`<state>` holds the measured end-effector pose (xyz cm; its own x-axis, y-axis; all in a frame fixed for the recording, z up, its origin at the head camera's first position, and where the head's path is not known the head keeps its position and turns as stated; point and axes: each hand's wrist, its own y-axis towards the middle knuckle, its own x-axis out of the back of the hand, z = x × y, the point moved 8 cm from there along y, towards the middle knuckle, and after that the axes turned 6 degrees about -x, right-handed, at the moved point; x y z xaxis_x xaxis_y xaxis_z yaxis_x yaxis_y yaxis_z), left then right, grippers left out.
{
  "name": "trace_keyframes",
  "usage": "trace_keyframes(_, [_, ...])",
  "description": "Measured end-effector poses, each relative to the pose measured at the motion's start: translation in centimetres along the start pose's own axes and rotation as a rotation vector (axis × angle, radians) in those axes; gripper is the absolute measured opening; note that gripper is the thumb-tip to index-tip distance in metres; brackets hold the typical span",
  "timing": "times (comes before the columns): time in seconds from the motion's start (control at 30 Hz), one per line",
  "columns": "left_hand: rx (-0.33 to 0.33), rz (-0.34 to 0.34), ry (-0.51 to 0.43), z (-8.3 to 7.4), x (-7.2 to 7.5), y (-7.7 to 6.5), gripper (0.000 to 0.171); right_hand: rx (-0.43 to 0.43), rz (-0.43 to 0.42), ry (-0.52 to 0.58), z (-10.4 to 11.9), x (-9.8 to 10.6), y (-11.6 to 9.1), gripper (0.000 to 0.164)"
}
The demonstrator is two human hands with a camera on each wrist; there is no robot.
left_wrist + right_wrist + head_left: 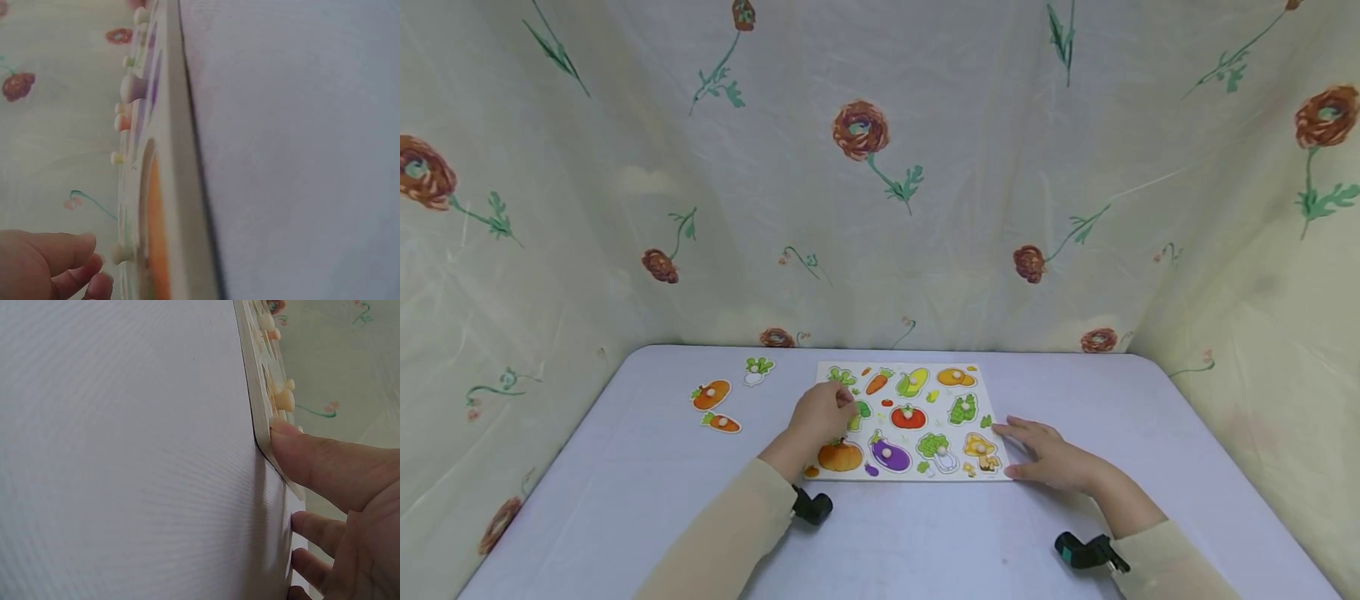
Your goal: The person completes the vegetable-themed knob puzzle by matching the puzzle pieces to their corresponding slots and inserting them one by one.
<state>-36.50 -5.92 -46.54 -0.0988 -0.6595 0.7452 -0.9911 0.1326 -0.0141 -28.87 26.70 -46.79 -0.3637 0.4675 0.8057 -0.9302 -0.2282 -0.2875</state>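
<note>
A white wooden vegetable puzzle board (pixel 880 477) lies flat on the table, several knobbed pieces seated in it. Over its left side is my left hand (pixel 826 413), fingers loosely bent beside the green broccoli piece (pixel 863 410), partly hidden by it. In the left wrist view, the fingertips (pixel 87 242) are a little apart from a pale knob (pixel 120 253) and hold nothing. My right hand (pixel 1048 454) rests at the board's right edge. Its thumb (pixel 306 459) touches the near corner, and the other fingers spread along that side.
Left of the board lie a loose pumpkin piece (pixel 711 395), carrot piece (pixel 722 423) and radish piece (pixel 758 371). The pumpkin recess (pixel 840 456) and carrot recess (pixel 877 382) show only printed pictures. A flowered curtain (pixel 955 208) stands behind the white table (pixel 925 533).
</note>
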Motion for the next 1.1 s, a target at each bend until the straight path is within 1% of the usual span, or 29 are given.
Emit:
trace_keyframes(0.1, [0.013,-0.015,0.0,-0.1,0.9,0.0,0.012,0.002,0.003,0.003,0.0,0.0,0.0,0.074])
trace_keyframes(0.17, [-0.003,-0.028,0.016,-0.3,1.8,0.1,0.012,0.005,0.004,0.003,0.0,0.0,-0.1,0.074])
trace_keyframes(0.27, [-0.045,-0.064,0.05,-0.4,3.3,0.5,0.011,0.013,0.004,-0.001,0.1,0.1,-0.2,0.074])
trace_keyframes(0.33, [-0.072,-0.099,0.076,-0.3,4.5,0.9,0.011,0.016,0.004,0.0,0.2,0.2,-0.2,0.074])
trace_keyframes(0.47, [-0.068,-0.146,0.089,0.4,6.5,1.6,0.014,0.018,0.003,0.002,0.2,0.2,-0.2,0.074])
trace_keyframes(0.53, [-0.053,-0.159,0.086,0.9,7.4,1.8,0.016,0.014,0.004,0.003,0.2,0.2,-0.2,0.074])
trace_keyframes(0.67, [-0.047,-0.185,0.097,2.0,8.8,2.4,0.019,0.01,0.01,0.007,0.2,0.1,-0.1,0.075])
trace_keyframes(0.77, [-0.037,-0.189,0.12,3.1,9.6,2.8,0.02,0.006,0.014,0.011,0.1,0.0,-0.1,0.075])
trace_keyframes(0.9, [-0.008,-0.195,0.15,4.7,10.3,3.3,0.022,-0.004,0.018,0.017,0.0,-0.1,0.0,0.075])
trace_keyframes(1.03, [0.0,-0.22,0.12,6.1,11.0,3.5,0.025,-0.008,0.012,0.016,-0.1,-0.1,0.0,0.075])
trace_keyframes(1.1, [0.018,-0.233,0.088,6.9,11.3,3.6,0.027,-0.006,0.008,0.015,-0.2,0.0,0.0,0.075])
